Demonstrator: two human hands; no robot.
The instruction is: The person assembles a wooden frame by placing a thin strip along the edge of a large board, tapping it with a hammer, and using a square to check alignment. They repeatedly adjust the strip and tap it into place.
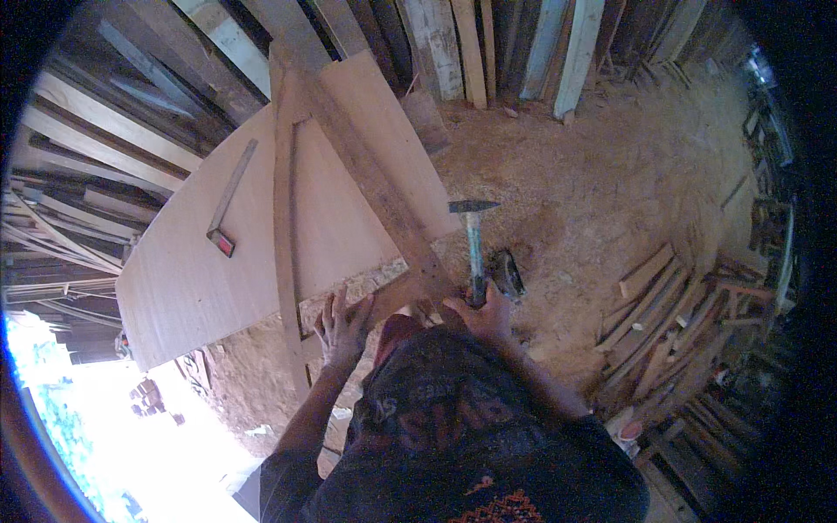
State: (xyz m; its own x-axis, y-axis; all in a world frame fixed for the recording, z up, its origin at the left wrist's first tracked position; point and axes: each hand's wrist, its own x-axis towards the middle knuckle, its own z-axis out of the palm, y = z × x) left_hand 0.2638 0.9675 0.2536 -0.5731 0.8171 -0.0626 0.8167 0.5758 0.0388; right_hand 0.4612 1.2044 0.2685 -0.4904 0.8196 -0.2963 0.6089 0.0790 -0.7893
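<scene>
In my right hand (488,315) is a hammer (474,240), gripped low on its handle with the head pointing away from me. That hand is beside the lower end of the right bar (375,179) of a triangular wooden frame. My left hand (344,334) lies with fingers spread at the frame's near crosspiece (384,301), close to the left bar (285,218). The bars meet at the far end, over a large pale plywood sheet (192,253) with one curved edge. A try square (234,187) with a red mark on its stock rests on the sheet.
Timber planks (436,48) lean along the far side, with more boards (105,131) stacked at the left. Loose wood strips (654,314) lie on the dirt floor (593,192) at the right. A dark object (506,272) sits just beyond my right hand. Bright light enters lower left.
</scene>
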